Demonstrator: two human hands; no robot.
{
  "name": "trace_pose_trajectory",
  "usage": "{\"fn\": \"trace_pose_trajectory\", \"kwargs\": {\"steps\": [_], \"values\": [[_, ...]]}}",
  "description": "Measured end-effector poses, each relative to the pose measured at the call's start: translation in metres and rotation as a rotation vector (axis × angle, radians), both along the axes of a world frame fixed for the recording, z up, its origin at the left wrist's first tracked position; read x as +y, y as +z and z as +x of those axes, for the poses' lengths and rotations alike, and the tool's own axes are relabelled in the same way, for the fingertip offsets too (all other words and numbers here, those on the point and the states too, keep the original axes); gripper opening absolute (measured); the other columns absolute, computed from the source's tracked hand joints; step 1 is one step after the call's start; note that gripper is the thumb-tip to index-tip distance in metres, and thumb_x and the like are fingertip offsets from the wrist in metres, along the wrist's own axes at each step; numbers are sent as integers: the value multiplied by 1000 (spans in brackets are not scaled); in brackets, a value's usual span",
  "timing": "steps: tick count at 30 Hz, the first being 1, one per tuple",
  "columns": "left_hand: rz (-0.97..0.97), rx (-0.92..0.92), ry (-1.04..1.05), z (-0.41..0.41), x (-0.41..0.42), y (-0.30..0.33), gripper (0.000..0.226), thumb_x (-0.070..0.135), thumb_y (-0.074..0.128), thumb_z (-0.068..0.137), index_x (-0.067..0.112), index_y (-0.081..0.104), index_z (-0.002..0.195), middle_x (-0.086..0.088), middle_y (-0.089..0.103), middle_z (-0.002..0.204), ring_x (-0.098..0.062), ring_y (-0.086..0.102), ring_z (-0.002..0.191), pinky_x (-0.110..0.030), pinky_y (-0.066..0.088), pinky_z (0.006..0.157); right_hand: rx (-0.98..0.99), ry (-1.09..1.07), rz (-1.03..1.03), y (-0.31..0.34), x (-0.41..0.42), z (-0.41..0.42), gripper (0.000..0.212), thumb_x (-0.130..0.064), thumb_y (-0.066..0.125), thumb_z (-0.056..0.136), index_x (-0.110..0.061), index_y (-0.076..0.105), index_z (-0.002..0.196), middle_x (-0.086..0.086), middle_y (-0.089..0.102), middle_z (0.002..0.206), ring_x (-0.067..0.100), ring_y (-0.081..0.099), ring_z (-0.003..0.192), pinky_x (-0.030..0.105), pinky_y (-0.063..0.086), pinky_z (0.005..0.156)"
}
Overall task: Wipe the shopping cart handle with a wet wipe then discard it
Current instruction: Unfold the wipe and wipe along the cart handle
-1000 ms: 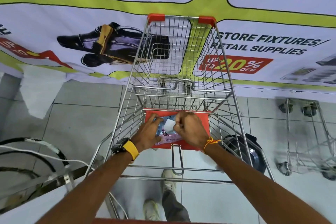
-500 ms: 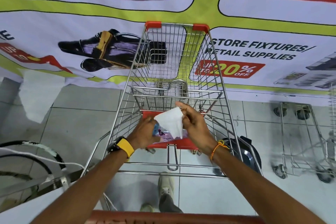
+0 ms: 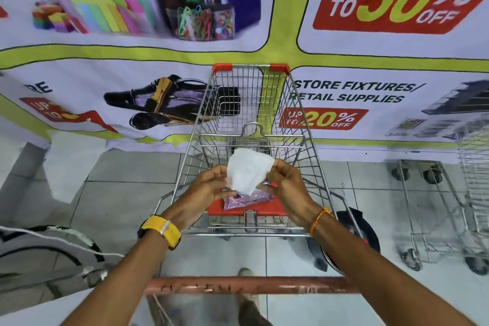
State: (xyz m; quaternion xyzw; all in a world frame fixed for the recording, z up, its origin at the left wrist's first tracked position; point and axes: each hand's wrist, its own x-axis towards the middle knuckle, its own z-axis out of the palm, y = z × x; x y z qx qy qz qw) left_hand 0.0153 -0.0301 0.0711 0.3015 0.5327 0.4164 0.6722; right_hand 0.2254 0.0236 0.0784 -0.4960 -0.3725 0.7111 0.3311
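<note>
Wire-metal cart (image 3: 304, 124), scuffed red handle (image 3: 251, 286)

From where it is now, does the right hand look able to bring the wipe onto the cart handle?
Probably yes: the right hand pinches the wipe, and nothing blocks the handle nearer the person.

Bright even light, blurred, warped edges.

arms: bare, no sleeves | left wrist: yellow watch band (image 3: 162, 230) | right wrist: orange thread bracelet (image 3: 319, 218)
</note>
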Motion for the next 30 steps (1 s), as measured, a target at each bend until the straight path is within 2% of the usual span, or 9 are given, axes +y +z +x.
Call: {"fn": "trace_pose_trajectory", "kwargs": {"steps": [3, 5, 9, 13, 16, 19, 22, 28, 30], "values": [[46, 33, 28, 7, -11, 22, 19, 18, 56, 97, 22, 74, 91, 0, 77, 99, -18, 72, 89, -26, 60, 69, -34, 8, 42, 14, -18, 6, 20, 13, 47, 98, 16, 57, 115, 32, 66, 117, 26, 72, 99, 26, 64, 71], [125, 161, 43, 13, -25, 40, 11, 22, 63, 94, 22, 74, 91, -1, 77, 95, -18, 69, 85, -24, 57, 63, -45, 18, 91, 31, -37, 9, 27, 14, 46, 98, 8, 62, 120, 37, 62, 120, 29, 69, 100, 31, 65, 73], [249, 342, 90, 17, -51, 64, 8, 21, 73, 87, 14, 72, 92, -14, 75, 98, -20, 68, 87, -40, 55, 78, -34, 36, 153, 61, -76, 16, 48, 14, 45, 94, -17, 72, 119, 18, 71, 116, 27, 74, 95, 42, 67, 75], [286, 468, 144, 14, -78, 80, 7, 16, 70, 87, 21, 71, 83, 6, 72, 80, -9, 64, 75, -33, 51, 71, 40, -9, 118, 84, -111, 21, 34, 12, 50, 96, -5, 78, 90, 13, 73, 112, 28, 71, 86, 30, 65, 68], [300, 499, 161, 11, -99, 92, 20, 11, 68, 87, 29, 71, 79, 8, 69, 80, -10, 61, 74, -30, 47, 68, 24, 18, 156, 95, -135, 28, 18, 6, 60, 96, 2, 77, 94, 8, 78, 105, 28, 76, 86, 31, 67, 77], [322, 499, 133, 11, -116, 102, 18, 11, 70, 83, 28, 71, 79, 2, 70, 85, -16, 61, 76, -36, 50, 70, -81, 33, 195, 104, -152, 32, 11, 4, 70, 92, -1, 78, 96, 8, 80, 97, 30, 79, 91, 29, 67, 75], [343, 509, 82, 15, -135, 109, 18, 14, 73, 83, 32, 70, 79, 12, 70, 82, -7, 62, 73, -27, 50, 68, -256, 37, 272, 114, -165, 33, 15, 6, 69, 90, -7, 75, 94, 9, 75, 96, 21, 78, 81, 31, 67, 72], [359, 419, 50, 20, -158, 117, 14, 18, 71, 88, 23, 65, 76, 6, 67, 82, -18, 62, 83, -35, 49, 76, -525, 89, 463, 125, -182, 35, 38, 7, 65, 87, -17, 74, 114, 15, 65, 85, 40, 73, 83, 49, 66, 76], [321, 407, 52, 20, -162, 119, 21, 18, 70, 88, 23, 61, 70, 9, 67, 75, -16, 62, 79, -33, 48, 72, -620, 116, 494, 125, -184, 35, 21, 0, 67, 88, -13, 77, 100, 20, 72, 86, 33, 71, 74, 54, 64, 73]]}}
